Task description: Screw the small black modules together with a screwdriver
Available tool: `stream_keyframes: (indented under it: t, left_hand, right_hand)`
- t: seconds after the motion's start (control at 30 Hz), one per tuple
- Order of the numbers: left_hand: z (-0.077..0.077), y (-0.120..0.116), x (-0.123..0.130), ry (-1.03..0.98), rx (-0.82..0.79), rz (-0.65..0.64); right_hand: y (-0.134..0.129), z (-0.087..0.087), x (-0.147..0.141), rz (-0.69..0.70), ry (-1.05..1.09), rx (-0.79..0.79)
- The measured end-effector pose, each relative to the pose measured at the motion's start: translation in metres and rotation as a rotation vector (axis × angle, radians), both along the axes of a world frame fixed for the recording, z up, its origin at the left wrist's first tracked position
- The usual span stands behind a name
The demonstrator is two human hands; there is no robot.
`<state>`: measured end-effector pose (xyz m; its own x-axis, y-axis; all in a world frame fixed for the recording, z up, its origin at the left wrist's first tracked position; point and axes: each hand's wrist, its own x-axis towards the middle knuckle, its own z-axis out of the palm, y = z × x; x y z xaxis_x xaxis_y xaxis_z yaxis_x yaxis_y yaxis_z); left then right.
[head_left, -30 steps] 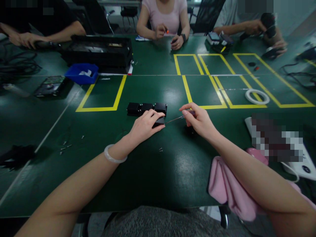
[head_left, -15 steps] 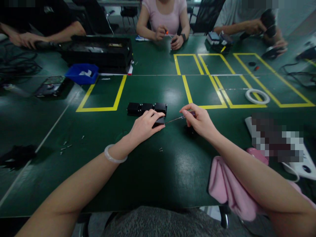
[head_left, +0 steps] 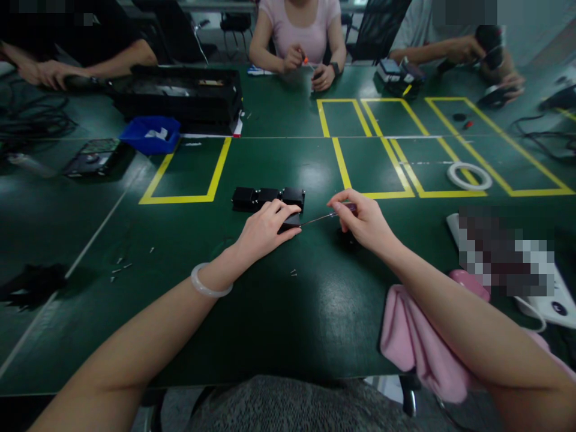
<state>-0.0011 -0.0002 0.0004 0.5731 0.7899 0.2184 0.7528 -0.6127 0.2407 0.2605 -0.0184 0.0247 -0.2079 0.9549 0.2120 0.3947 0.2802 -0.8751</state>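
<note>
My left hand (head_left: 270, 227) is closed over a small black block (head_left: 290, 222), pinning it to the green table; most of the block is under my fingers. In my right hand (head_left: 362, 221) is a screwdriver (head_left: 321, 218), gripped by its handle, its thin shaft pointing left. The tip meets the right end of the block, near a small screw. Just behind my left hand lies a row of black blocks (head_left: 268, 197) with small screws on them. Two loose screws (head_left: 293, 273) rest nearer to me. A small dark object (head_left: 347, 236) sits beneath my right hand, its kind unclear.
More screws (head_left: 127, 266) are scattered at left. A blue bin (head_left: 150, 135) and a long black housing (head_left: 180, 99) stand farther back. On the right are a tape roll (head_left: 469, 176), a pink cloth (head_left: 411, 336) and a white power strip (head_left: 558, 294). Several people work across the table.
</note>
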Motion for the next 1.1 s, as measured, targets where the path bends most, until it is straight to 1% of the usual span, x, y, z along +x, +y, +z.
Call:
stream_keyframes:
  t: [0.17,0.4,0.67,0.9,1.1]
  left_hand:
    - [0.0002,-0.0004,0.0002,0.005,0.0,0.005]
    - [-0.0019,0.0,-0.0008,-0.006,0.009,0.001]
    - [-0.0009,0.0001,-0.0003,-0.005,-0.009,0.005]
    - [-0.002,0.0002,-0.0008,-0.01,0.003,0.0]
    - [-0.0009,-0.0002,-0.0001,0.002,-0.002,0.008]
  right_hand:
    - [0.0007,-0.0012,-0.0004,0.026,0.048,0.039]
    - [0.0012,-0.002,0.0004,-0.012,-0.001,0.0]
    - [0.0007,-0.0031,-0.0015,0.013,0.064,0.02]
    - [-0.0001,-0.001,0.0001,-0.011,0.011,0.002]
    - [0.0016,-0.0051,-0.0001,0.029,0.078,0.045]
